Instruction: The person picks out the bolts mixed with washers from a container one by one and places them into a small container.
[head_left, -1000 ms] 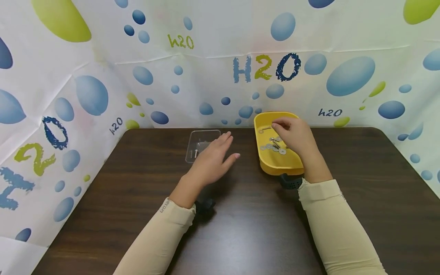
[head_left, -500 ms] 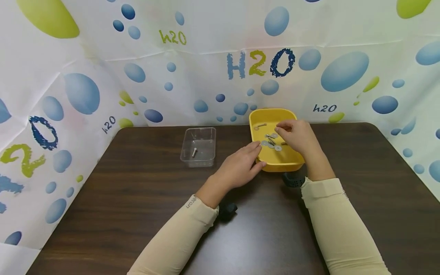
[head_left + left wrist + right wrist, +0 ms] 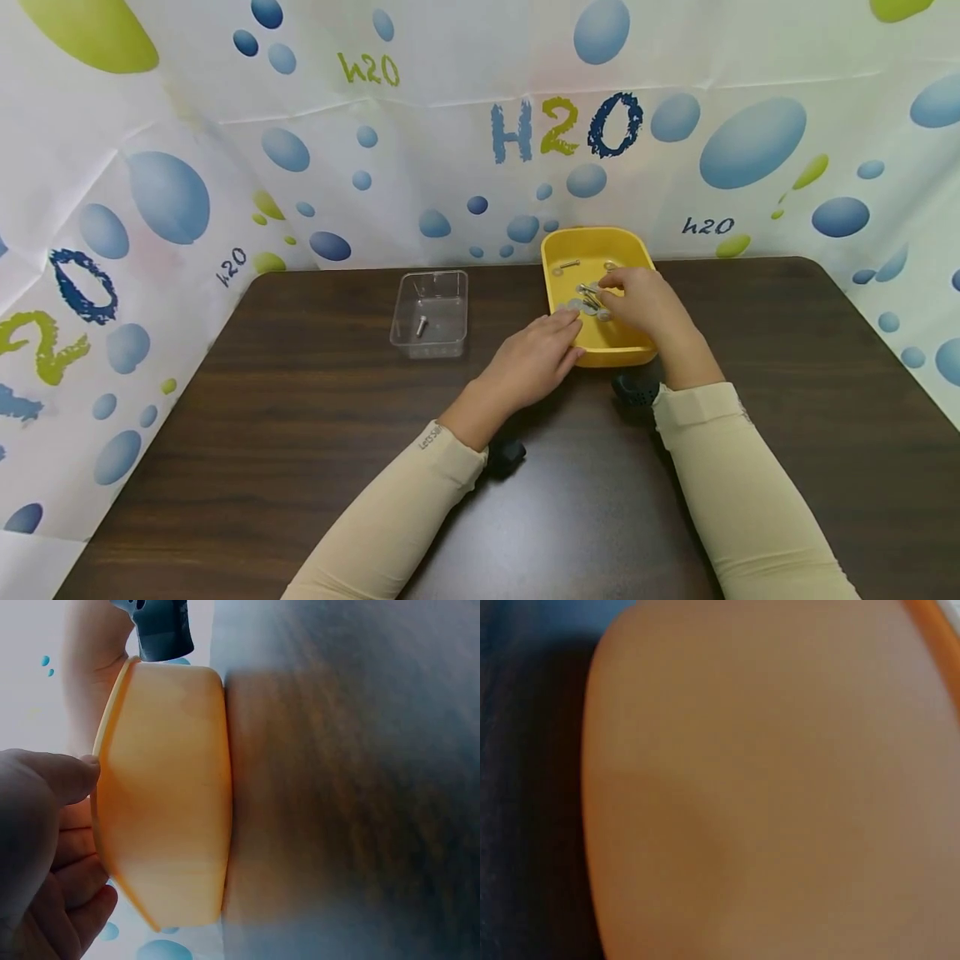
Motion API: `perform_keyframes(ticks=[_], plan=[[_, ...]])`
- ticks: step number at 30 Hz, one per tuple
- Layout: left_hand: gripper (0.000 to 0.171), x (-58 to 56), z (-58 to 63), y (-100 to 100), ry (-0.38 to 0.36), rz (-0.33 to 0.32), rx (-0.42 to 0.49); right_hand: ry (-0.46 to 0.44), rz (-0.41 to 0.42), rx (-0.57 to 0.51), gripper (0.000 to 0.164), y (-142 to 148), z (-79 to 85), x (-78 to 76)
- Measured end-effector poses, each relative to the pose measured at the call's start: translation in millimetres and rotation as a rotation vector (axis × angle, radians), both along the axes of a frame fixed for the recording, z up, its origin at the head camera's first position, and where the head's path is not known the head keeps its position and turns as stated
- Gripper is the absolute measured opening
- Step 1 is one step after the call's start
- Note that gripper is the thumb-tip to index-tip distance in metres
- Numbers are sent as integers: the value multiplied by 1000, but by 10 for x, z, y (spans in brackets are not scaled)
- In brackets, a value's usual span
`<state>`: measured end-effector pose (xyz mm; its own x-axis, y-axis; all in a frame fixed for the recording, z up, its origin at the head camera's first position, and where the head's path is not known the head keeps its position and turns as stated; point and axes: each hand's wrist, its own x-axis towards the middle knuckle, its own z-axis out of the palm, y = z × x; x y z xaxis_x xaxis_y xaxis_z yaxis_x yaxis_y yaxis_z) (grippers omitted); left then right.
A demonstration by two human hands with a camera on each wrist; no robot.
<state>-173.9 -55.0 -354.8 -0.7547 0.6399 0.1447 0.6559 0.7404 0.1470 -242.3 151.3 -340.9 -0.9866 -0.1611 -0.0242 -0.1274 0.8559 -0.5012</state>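
Observation:
In the head view, a yellow plastic tub stands at the back of the table with several metal bolts and flat washers inside. My right hand reaches into it from the right, bent fingers down among the hardware; whether they pinch a piece cannot be made out. My left hand rests on the tub's near left rim with fingers extended. The left wrist view shows its thumb touching that rim. Only the tub's outer wall fills the right wrist view.
A clear plastic box with a single bolt in it stands left of the tub. Behind the dark wooden table hangs a white cloth printed with drops.
My left hand has moved right, from near the clear box to the tub's rim. My right hand has shifted lower inside the tub, uncovering a washer near its far right side.

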Motion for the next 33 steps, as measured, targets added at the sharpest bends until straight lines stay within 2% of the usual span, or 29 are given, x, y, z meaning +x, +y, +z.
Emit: perform_keyframes(ticks=[8,15,21,26,33], plan=[[49,-27,-1,-12,40,-4,17,-38,-8,50,39,-22,-25,-49],[48,-3,-12,-12,39,14,19,-76,-1,91,38,-54,-60,-74],[46,30,-36,12,78,6,18,-79,32,187,26,-55,-119,-75],[46,34,-36,5,86,14,28,-93,19,182,22,-63,-139,-90],[45,36,-37,8,88,10,34,-83,43,178,16,-57,-148,-92]])
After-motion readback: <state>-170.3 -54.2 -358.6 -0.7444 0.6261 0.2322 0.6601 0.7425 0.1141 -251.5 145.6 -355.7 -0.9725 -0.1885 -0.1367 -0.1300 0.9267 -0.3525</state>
